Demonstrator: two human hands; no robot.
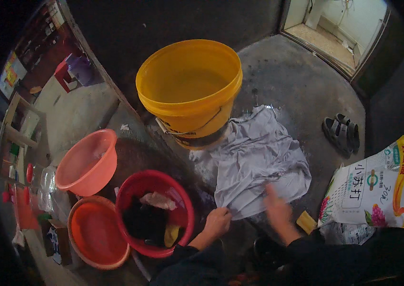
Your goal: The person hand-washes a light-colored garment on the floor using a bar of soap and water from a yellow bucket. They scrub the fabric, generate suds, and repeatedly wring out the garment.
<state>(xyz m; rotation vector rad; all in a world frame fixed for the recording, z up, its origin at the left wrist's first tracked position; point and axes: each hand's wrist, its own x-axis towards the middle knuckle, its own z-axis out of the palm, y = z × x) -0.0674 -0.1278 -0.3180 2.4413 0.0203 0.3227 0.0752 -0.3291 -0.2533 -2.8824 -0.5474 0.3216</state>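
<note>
A wet-looking pale grey cloth garment (262,157) lies spread and crumpled on the concrete floor. My left hand (218,222) is closed on its near left edge. Over its near right part is my right hand (278,212), blurred, touching or just above the fabric; its fingers are not clear. Just right of that hand, a yellow bar of soap (306,222) rests on the floor. Beyond the garment stands a large yellow plastic bucket (202,118) with a wire handle. To the left, a red basin (187,214) holds dark cloth, a pale cloth and a yellow item.
Two more basins, a pink one (87,164) and an orange-red one (98,232), stand at the left. A large white printed bag (362,189) lies at the right, with dark sandals (339,134) behind it. A lit doorway (334,35) opens at the upper right.
</note>
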